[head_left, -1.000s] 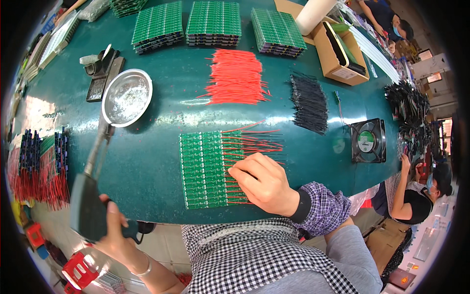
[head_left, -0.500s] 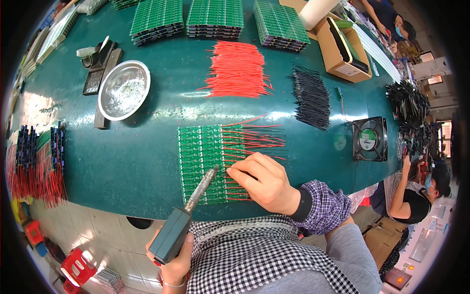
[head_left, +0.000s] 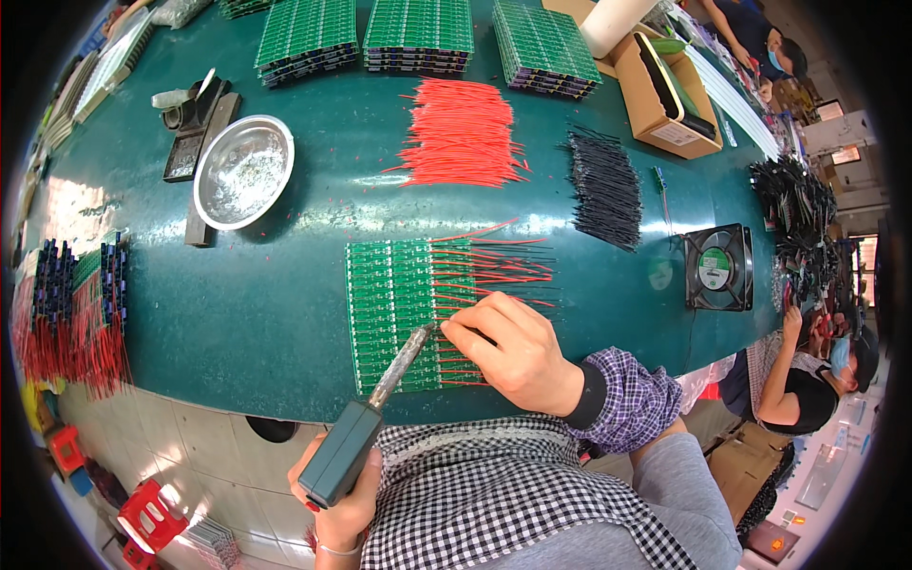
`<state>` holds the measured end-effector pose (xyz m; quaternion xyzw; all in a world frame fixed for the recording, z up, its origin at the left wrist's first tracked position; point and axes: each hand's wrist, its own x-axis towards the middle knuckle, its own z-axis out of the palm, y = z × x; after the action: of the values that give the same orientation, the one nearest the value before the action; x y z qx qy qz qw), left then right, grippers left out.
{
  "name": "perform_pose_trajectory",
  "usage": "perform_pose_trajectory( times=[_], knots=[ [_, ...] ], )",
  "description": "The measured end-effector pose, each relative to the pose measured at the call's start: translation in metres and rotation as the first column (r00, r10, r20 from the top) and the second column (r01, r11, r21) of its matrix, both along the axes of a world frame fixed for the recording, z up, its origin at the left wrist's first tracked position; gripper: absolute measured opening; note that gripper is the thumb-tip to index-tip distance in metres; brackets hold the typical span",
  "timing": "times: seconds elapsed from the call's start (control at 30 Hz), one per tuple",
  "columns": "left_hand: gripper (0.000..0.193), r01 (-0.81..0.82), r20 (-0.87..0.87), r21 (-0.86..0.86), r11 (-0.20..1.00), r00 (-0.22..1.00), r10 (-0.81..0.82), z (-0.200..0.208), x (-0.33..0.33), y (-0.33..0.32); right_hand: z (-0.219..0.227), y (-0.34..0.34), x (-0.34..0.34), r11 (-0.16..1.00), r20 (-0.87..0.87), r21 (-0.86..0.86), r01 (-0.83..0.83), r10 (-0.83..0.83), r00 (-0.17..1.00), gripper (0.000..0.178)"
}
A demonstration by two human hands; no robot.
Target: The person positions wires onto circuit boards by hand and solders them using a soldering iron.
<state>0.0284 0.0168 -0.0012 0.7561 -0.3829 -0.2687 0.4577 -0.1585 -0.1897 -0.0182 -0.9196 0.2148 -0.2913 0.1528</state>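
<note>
My left hand (head_left: 350, 503) is closed around the dark green handle of a soldering iron (head_left: 340, 454). The iron's grey metal barrel slants up to the right, its tip at the board by my right fingertips. A green circuit board panel (head_left: 389, 294) with rows of small boards lies flat on the table. Red wires (head_left: 503, 276) and thin black ones stick out to the right from its right-hand column. Over that column, my right hand (head_left: 518, 353) pinches a wire between thumb and forefinger, close to the iron's tip; the fingers hide most of that wire.
Beyond the panel lie a pile of red wires (head_left: 461, 133) and a bundle of black wires (head_left: 604, 188). A metal bowl (head_left: 201, 204) stands left, a fan (head_left: 717, 269) right. Stacked boards (head_left: 418, 33) and a cardboard box (head_left: 698, 142) are farther back. A co-worker (head_left: 807, 385) sits right.
The soldering iron's tip has moved slightly right, toward my right fingertips, with my left hand following. My right hand stays nearly in place.
</note>
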Motion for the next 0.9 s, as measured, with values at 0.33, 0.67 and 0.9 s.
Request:
perform_pose_trajectory(
  times=[0.33,0.67,0.9],
  knots=[
    [0.022,-0.050,-0.043,0.009,0.999,0.998,0.050,-0.006,-0.001,0.013,0.001,0.000,-0.001,1.000,-0.008,-0.005,-0.004,0.004,1.000,0.034],
    [0.028,-0.075,-0.013,0.009,0.997,0.997,0.075,0.002,-0.005,0.008,-0.001,0.001,-0.001,1.000,0.020,-0.010,0.002,-0.002,1.000,0.035],
    [0.026,-0.068,-0.013,0.017,0.998,0.998,0.069,-0.001,-0.006,0.010,-0.002,0.002,-0.002,1.000,0.027,-0.010,-0.002,0.002,1.000,0.036]
  ],
)
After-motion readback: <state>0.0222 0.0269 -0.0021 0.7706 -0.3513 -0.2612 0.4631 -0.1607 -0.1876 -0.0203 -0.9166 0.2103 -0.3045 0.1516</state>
